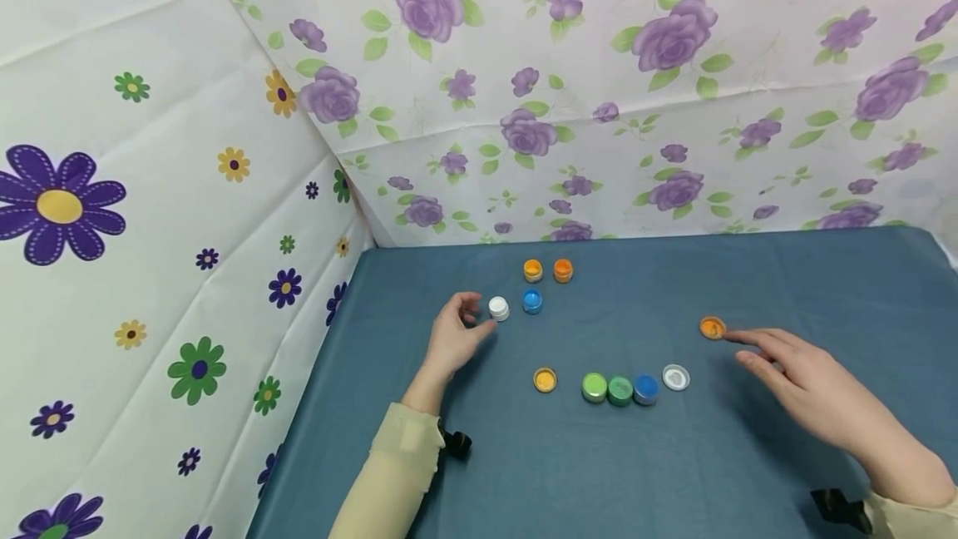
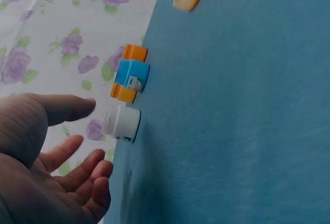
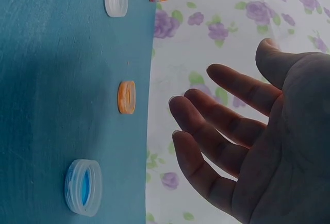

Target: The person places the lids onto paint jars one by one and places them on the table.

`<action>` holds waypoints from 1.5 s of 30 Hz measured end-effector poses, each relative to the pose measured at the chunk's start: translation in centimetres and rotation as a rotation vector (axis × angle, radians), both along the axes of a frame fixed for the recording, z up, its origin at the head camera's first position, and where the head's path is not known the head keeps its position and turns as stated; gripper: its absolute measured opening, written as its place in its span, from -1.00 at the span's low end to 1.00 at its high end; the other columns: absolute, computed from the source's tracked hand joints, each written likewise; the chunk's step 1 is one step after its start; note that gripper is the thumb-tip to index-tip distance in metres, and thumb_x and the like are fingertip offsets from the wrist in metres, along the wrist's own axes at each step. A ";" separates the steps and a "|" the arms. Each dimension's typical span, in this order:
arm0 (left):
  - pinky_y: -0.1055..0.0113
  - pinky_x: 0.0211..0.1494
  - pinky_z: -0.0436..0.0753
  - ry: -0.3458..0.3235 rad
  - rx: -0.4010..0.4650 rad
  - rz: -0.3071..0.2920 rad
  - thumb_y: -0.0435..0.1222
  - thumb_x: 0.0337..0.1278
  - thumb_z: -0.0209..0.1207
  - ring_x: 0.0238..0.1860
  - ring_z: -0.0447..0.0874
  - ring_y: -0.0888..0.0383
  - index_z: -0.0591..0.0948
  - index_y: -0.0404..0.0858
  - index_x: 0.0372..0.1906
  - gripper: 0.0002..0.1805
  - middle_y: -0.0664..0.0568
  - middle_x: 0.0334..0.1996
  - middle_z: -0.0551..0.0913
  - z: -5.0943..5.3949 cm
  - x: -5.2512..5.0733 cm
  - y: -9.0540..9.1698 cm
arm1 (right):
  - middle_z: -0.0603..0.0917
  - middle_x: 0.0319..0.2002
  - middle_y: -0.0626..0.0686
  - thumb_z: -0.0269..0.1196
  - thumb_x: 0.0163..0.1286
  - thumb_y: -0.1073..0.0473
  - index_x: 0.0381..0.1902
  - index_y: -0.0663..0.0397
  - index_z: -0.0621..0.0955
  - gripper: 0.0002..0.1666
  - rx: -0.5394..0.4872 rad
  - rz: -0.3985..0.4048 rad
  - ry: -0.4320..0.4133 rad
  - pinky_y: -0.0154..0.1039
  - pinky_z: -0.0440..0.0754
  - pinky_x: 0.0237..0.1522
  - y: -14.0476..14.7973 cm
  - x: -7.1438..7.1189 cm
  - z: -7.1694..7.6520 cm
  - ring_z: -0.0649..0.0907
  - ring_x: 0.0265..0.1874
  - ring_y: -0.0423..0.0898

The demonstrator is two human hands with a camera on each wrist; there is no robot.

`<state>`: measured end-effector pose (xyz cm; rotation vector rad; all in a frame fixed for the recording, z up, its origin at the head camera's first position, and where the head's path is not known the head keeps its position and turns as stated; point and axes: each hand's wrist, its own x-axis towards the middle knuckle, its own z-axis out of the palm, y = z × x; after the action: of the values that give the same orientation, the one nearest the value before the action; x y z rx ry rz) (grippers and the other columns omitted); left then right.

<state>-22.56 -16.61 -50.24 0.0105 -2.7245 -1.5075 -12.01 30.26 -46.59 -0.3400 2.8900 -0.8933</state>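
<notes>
My left hand point(image 1: 454, 338) hovers beside a small white paint jar point(image 1: 499, 309), thumb and fingers apart, holding nothing. In the left wrist view the white jar point(image 2: 122, 123) stands just past those fingertips, untouched. An uncapped blue jar point(image 1: 532, 301) stands to its right, with yellow point(image 1: 533, 270) and orange point(image 1: 563, 270) jars behind. At the right, my right hand point(image 1: 804, 385) is held above the table with loosely bent fingers, close to an upturned orange lid point(image 1: 713, 328). The right wrist view shows nothing in its grasp; a clear lid with blue inside point(image 3: 83, 188) lies on the cloth there.
Light green point(image 1: 595, 388), dark green point(image 1: 619, 390) and blue point(image 1: 646, 389) jars form a row nearer me. An upturned yellow lid point(image 1: 545, 380) lies left of them, a white lid point(image 1: 676, 378) right. Floral cloth walls point(image 1: 479, 148) border the blue table point(image 1: 524, 472) behind and at left.
</notes>
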 end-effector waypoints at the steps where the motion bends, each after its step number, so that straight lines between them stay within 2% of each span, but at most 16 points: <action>1: -0.02 0.08 0.61 -0.004 -0.001 -0.008 -0.33 0.29 0.48 0.03 0.60 -0.10 0.60 -0.30 0.32 -0.46 -0.15 0.10 0.66 0.1 -0.4 0.1 | 0.54 0.35 0.38 0.00 0.78 -0.17 0.50 0.12 0.53 -0.37 0.004 -0.004 0.007 0.39 0.56 0.03 0.0 0.0 0.0 0.54 0.26 0.45; 6: -0.05 0.13 0.60 -0.016 -0.024 -0.045 -0.29 0.35 0.45 0.09 0.58 -0.12 0.58 -0.30 0.37 -0.44 -0.19 0.18 0.63 0.7 -2.4 0.5 | 0.57 0.31 0.37 -0.04 0.82 -0.03 0.46 0.17 0.55 -0.46 0.025 -0.007 0.073 0.37 0.56 0.01 0.2 0.0 0.1 0.57 0.21 0.43; 12: -0.05 0.14 0.60 -0.005 -0.080 -0.083 -0.23 0.41 0.42 0.13 0.58 -0.12 0.59 -0.27 0.37 -0.47 -0.19 0.20 0.63 1.4 -4.8 1.5 | 0.57 0.30 0.40 -0.02 0.81 0.08 0.45 0.21 0.54 -0.52 0.052 -0.021 0.083 0.39 0.56 0.01 0.7 0.0 -0.2 0.56 0.21 0.45; 17: -0.05 0.20 0.61 0.010 -0.221 -0.170 -0.22 0.43 0.41 0.15 0.61 -0.14 0.59 -0.29 0.39 -0.46 -0.20 0.19 0.65 1.8 -7.1 3.1 | 0.59 0.28 0.39 0.03 0.79 0.08 0.46 0.21 0.54 -0.52 0.063 -0.034 0.070 0.30 0.61 -0.08 0.9 0.0 -0.3 0.63 0.12 0.38; 22: -0.03 0.26 0.61 -0.049 -0.352 -0.210 -0.15 0.45 0.39 0.23 0.60 -0.11 0.59 -0.23 0.42 -0.45 -0.16 0.24 0.64 1.8 -8.7 4.6 | 0.60 0.27 0.37 0.06 0.78 -0.01 0.46 0.17 0.55 -0.48 0.064 -0.040 0.049 0.14 0.65 -0.20 0.7 0.0 -0.1 0.71 -0.04 0.20; 27: -0.06 0.32 0.57 -0.118 -0.409 -0.213 -0.08 0.47 0.37 0.26 0.57 -0.12 0.58 -0.19 0.43 -0.44 -0.14 0.25 0.64 1.8 -9.6 5.6 | 0.61 0.25 0.34 0.09 0.76 -0.05 0.45 0.15 0.56 -0.47 0.049 -0.027 0.048 -0.11 0.58 -0.38 0.5 0.1 0.1 0.67 -0.33 -0.07; 30: -0.08 0.34 0.53 -0.136 -0.426 -0.214 -0.05 0.46 0.37 0.26 0.55 -0.13 0.59 -0.18 0.42 -0.43 -0.13 0.24 0.65 1.9 -10.0 6.1 | 0.62 0.24 0.32 0.11 0.76 -0.05 0.45 0.13 0.56 -0.47 0.036 -0.019 0.047 -0.19 0.54 -0.45 0.6 0.3 0.2 0.63 -0.43 -0.14; 37: -0.06 0.33 0.55 -0.164 -0.453 -0.188 -0.03 0.43 0.39 0.25 0.56 -0.14 0.65 -0.17 0.35 -0.47 -0.10 0.21 0.67 2.2 -10.2 7.2 | 0.65 0.22 0.26 0.18 0.72 -0.04 0.43 0.08 0.59 -0.50 0.047 -0.006 0.066 -0.15 0.59 -0.37 0.5 0.3 0.2 0.69 -0.14 -0.01; 45: -0.04 0.36 0.52 -0.175 -0.551 -0.164 0.01 0.40 0.41 0.29 0.55 -0.13 0.67 -0.10 0.36 -0.46 -0.05 0.21 0.67 1.9 -10.6 7.8 | 0.66 0.23 0.26 0.18 0.71 -0.07 0.43 0.08 0.59 -0.48 0.045 0.001 0.055 -0.05 0.64 -0.29 0.2 0.3 0.3 0.71 -0.09 0.05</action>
<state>-33.17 -8.77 -48.31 -0.0987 -3.2538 -0.7586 -11.69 30.50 -46.33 -0.3678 2.9545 -0.8298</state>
